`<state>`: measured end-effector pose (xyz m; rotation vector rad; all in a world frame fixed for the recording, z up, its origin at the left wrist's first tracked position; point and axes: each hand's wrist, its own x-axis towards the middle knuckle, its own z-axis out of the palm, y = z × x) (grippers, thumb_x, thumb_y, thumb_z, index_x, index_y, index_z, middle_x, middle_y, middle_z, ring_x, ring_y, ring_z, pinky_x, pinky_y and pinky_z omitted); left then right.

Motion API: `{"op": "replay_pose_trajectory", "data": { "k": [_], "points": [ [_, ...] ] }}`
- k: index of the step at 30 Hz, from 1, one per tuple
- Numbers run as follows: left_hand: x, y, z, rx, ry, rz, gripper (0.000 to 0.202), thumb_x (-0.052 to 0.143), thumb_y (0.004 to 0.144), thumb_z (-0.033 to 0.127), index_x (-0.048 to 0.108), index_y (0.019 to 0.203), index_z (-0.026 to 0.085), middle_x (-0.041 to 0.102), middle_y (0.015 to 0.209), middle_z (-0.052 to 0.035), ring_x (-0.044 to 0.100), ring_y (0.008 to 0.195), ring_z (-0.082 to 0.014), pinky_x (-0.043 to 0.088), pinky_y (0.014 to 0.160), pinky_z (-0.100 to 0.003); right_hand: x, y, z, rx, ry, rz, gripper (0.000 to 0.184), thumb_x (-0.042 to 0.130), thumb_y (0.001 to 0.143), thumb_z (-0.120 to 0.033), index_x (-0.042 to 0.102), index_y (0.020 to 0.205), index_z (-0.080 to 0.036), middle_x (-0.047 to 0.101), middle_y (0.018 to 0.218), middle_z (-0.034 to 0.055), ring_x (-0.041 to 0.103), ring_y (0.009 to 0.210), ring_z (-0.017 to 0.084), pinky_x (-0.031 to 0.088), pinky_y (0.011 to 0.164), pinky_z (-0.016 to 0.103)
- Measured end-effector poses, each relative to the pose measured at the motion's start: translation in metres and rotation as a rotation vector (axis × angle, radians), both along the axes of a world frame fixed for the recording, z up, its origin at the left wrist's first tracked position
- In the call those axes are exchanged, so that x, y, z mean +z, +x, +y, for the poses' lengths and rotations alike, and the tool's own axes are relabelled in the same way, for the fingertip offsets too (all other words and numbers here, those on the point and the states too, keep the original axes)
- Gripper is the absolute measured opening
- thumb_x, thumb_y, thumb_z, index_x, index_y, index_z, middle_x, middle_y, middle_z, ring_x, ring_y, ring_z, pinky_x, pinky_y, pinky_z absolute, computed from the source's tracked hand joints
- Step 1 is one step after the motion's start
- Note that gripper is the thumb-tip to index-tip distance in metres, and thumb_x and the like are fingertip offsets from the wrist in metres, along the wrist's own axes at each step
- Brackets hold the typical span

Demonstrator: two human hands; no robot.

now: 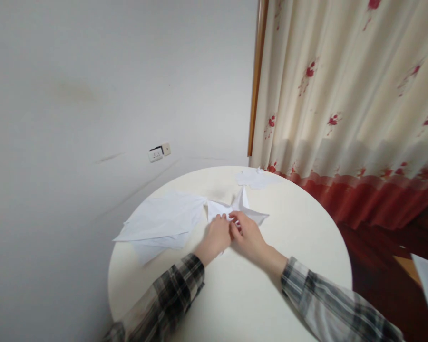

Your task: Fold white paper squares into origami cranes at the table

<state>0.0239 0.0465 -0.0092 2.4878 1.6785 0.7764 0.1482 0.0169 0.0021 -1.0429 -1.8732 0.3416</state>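
A folded white paper (pixel 243 205) with pointed flaps stands out past my fingers near the middle of the round table. My left hand (pixel 219 232) rests on its near left part, fingers curled down on the paper. Beside it, my right hand (pixel 247 232) has its fingers bent and closed on the paper's near edge. Both hands almost touch each other, and they hide the near part of the paper. A small white piece shows just below the hands.
Several white paper sheets (pixel 164 216) lie overlapping on the table's left, some past its edge. More paper (pixel 255 178) lies at the far edge of the white round table (pixel 306 228). A wall with a socket (pixel 155 155) stands left; a floral curtain (pixel 342 95) hangs right.
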Motion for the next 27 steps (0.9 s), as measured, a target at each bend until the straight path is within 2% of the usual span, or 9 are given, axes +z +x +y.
{"op": "replay_pose_trajectory", "data": {
  "k": [2, 4, 8, 13, 17, 22, 25, 27],
  "points": [
    [0.007, 0.002, 0.002, -0.016, -0.011, 0.228, 0.022, 0.043, 0.080, 0.016, 0.064, 0.085, 0.015, 0.059, 0.090, -0.0149, 0.054, 0.092, -0.0259, 0.043, 0.078, -0.036, -0.009, 0.001, 0.008, -0.108, -0.081, -0.127, 0.022, 0.042, 0.080, -0.017, 0.054, 0.098, -0.018, 0.061, 0.089, 0.0067, 0.055, 0.082, 0.018, 0.041, 0.073, 0.029],
    [0.011, 0.003, 0.003, -0.004, 0.011, 0.346, 0.027, 0.037, 0.084, 0.018, 0.062, 0.090, 0.013, 0.060, 0.090, -0.0139, 0.055, 0.090, -0.0245, 0.044, 0.076, -0.034, -0.016, 0.005, 0.017, -0.186, -0.192, -0.251, 0.019, 0.042, 0.077, -0.014, 0.055, 0.092, -0.015, 0.060, 0.089, 0.0081, 0.054, 0.082, 0.018, 0.039, 0.072, 0.027],
    [0.010, 0.009, 0.010, 0.091, 0.025, 0.370, 0.032, 0.030, 0.088, 0.020, 0.060, 0.091, 0.011, 0.061, 0.089, -0.0124, 0.059, 0.084, -0.0215, 0.046, 0.069, -0.030, -0.020, 0.016, 0.032, -0.241, -0.330, -0.355, 0.022, 0.041, 0.076, -0.009, 0.056, 0.090, -0.014, 0.063, 0.089, 0.0082, 0.055, 0.082, 0.016, 0.036, 0.071, 0.024],
    [0.001, 0.021, 0.022, 0.150, 0.011, 0.333, 0.036, 0.030, 0.090, 0.027, 0.062, 0.090, 0.009, 0.064, 0.086, -0.0147, 0.063, 0.080, -0.0222, 0.047, 0.065, -0.029, -0.014, 0.025, 0.042, -0.336, -0.403, -0.440, 0.021, 0.041, 0.080, -0.019, 0.061, 0.085, -0.013, 0.066, 0.085, 0.0096, 0.059, 0.078, 0.017, 0.035, 0.066, 0.024],
    [-0.008, 0.029, 0.022, 0.095, -0.019, 0.380, 0.039, 0.028, 0.090, 0.022, 0.065, 0.085, 0.009, 0.065, 0.079, -0.0158, 0.064, 0.078, -0.0239, 0.047, 0.063, -0.031, -0.013, 0.030, 0.047, -0.416, -0.396, -0.544, 0.025, 0.040, 0.082, -0.023, 0.063, 0.084, -0.013, 0.067, 0.088, 0.0124, 0.061, 0.082, 0.019, 0.037, 0.066, 0.026],
    [-0.013, 0.031, 0.020, -0.009, -0.014, 0.357, 0.033, 0.031, 0.088, 0.018, 0.063, 0.084, 0.011, 0.065, 0.078, -0.0131, 0.063, 0.079, -0.0226, 0.047, 0.069, -0.033, -0.020, 0.026, 0.046, -0.469, -0.303, -0.693, 0.027, 0.036, 0.085, -0.023, 0.060, 0.089, -0.012, 0.066, 0.085, 0.0146, 0.062, 0.079, 0.022, 0.041, 0.065, 0.029],
    [-0.016, 0.029, 0.027, -0.101, 0.077, 0.224, 0.025, 0.033, 0.086, 0.013, 0.057, 0.093, 0.011, 0.063, 0.091, -0.0123, 0.058, 0.092, -0.0219, 0.045, 0.083, -0.037, -0.027, 0.025, 0.047, -0.393, -0.206, -0.676, 0.024, 0.036, 0.085, -0.021, 0.057, 0.093, -0.013, 0.065, 0.085, 0.0131, 0.060, 0.080, 0.022, 0.043, 0.069, 0.031],
    [-0.021, 0.027, 0.034, -0.210, 0.071, 0.129, 0.029, 0.032, 0.083, 0.008, 0.053, 0.103, 0.011, 0.060, 0.105, -0.0124, 0.054, 0.103, -0.0194, 0.041, 0.091, -0.036, -0.033, 0.026, 0.051, -0.290, -0.090, -0.644, 0.025, 0.039, 0.081, -0.015, 0.056, 0.099, -0.010, 0.062, 0.096, 0.0147, 0.057, 0.093, 0.022, 0.043, 0.079, 0.033]
  ]
}}
